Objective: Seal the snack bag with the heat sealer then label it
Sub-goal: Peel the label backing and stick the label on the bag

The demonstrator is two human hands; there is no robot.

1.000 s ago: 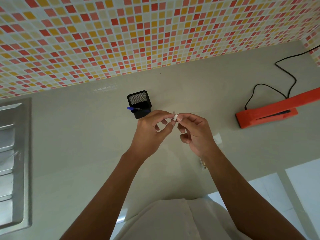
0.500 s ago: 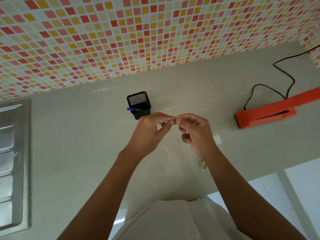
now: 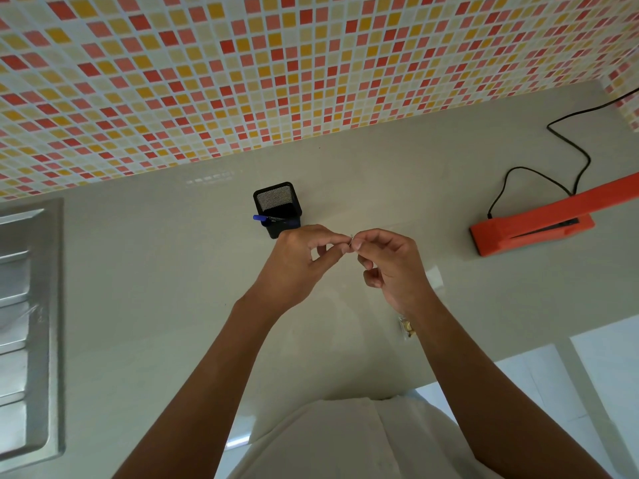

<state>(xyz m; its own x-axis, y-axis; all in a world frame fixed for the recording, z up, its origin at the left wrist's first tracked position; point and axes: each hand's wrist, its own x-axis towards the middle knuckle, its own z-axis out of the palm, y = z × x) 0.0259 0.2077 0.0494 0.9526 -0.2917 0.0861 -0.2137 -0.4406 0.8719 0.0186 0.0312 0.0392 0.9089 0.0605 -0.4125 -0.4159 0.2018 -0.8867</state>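
Both hands are held up over the grey counter (image 3: 173, 271), and the whole business sits where they meet. The left hand (image 3: 297, 264) and the right hand (image 3: 390, 267) each pinch thumb against forefinger on the same tiny white sliver, which I take to be the label (image 3: 351, 239). It is too small to tell whether its backing is on or off. The other fingers curl loosely and hold nothing. The snack bag (image 3: 409, 328) lies flat on the counter below and behind those pinching fingertips (image 3: 358, 243), toward the person's body, mostly hidden under the right wrist. Its long axis seems to run roughly along that forearm: a clear end peeks out on the outer side of the right hand, and a few pale snacks show nearer the body. The right hand is plainly the nearer one, so the label would have to come down and back toward the person (a short trip, by the look of it). Well off beyond the right hand sits the orange heat sealer (image 3: 532, 229), its black cord (image 3: 584, 157) trailing to the wall. Just past the left knuckles stands a black mesh pen holder (image 3: 276, 210) with a blue pen (image 3: 260, 218) poking out of it.
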